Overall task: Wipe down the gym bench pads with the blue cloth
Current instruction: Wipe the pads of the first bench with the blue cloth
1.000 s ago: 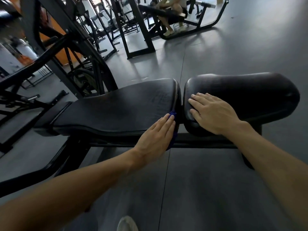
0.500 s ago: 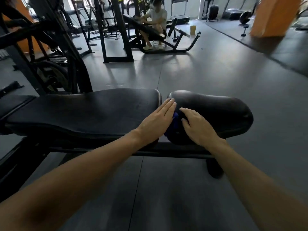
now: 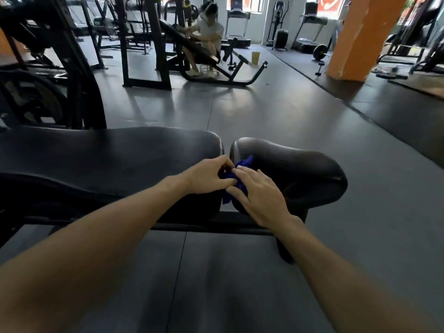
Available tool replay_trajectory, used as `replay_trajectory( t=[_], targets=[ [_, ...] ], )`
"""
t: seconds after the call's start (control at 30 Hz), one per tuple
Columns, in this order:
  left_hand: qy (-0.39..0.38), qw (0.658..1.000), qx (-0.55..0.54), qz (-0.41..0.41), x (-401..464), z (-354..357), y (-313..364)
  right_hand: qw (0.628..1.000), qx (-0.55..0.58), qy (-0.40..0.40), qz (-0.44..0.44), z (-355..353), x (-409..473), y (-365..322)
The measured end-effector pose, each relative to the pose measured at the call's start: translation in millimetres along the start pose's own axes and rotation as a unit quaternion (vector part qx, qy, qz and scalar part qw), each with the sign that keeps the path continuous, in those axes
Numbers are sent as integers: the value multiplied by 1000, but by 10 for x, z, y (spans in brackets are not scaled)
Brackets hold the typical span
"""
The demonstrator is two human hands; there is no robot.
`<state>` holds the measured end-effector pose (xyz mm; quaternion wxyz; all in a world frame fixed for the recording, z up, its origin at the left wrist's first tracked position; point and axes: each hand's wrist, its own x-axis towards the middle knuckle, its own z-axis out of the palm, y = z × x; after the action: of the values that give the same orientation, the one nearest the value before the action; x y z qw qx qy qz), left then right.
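Two bare forearms reach forward over the grey rubber floor (image 3: 240,284) and meet at the gap between the bench's two cushions. At that gap the left hand (image 3: 204,176) has its fingers curled, thumb and fingertips pinching a fold of the crumpled blue cloth (image 3: 242,164). The right hand (image 3: 259,193) lies over the same cloth from the other side, its fingers fairly straight and slightly spread, tips touching the fabric close to the left thumb. The cloth bunches against the near rounded corner of the short black padded seat cushion (image 3: 300,171), part of it hanging down into the gap and part poking up above the right fingers. Just left of the gap stretches the long black padded back cushion (image 3: 108,157), flat and level, with the dark steel bench frame (image 3: 216,227) running beneath both pads. Further off to the left stands a black weight machine with a plate (image 3: 48,97). Beyond that, a seated person in a light shirt (image 3: 209,37) occupies an inclined bench, a yellow cup (image 3: 255,57) on the floor beside it. An orange square pillar (image 3: 360,37) rises at the far right, treadmills (image 3: 310,32) along the back wall.
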<state>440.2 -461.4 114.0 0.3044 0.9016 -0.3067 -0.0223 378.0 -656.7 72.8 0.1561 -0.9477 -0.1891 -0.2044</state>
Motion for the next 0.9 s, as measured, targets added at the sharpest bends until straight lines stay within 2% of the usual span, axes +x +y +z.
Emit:
replay_trajectory(
  t=[0.1,0.17,0.23,0.43,0.5,0.6,0.73,0.9],
  targets=[
    [-107,988,105,-27,-152,-136,-127,1000,-13,7,-12,45,26,25],
    [-126,968,217,13,-198,-97,-211,1000,-13,11,-26,47,46,32],
    [-129,957,257,38,-189,-35,-259,999,-2,13,-50,29,62,9],
    [-121,950,284,50,-176,21,-298,992,-6,-12,-123,-73,-246,79],
    [-122,948,289,57,-161,42,-305,991,-17,2,-133,-74,-460,221],
    [-120,945,299,52,-157,33,-293,987,-73,45,-139,56,-588,238],
    [-117,941,312,53,-144,45,-264,959,-202,34,-197,424,-492,-2],
    [-120,945,300,41,-146,28,-301,958,-198,27,-208,289,-690,206]
  ],
)
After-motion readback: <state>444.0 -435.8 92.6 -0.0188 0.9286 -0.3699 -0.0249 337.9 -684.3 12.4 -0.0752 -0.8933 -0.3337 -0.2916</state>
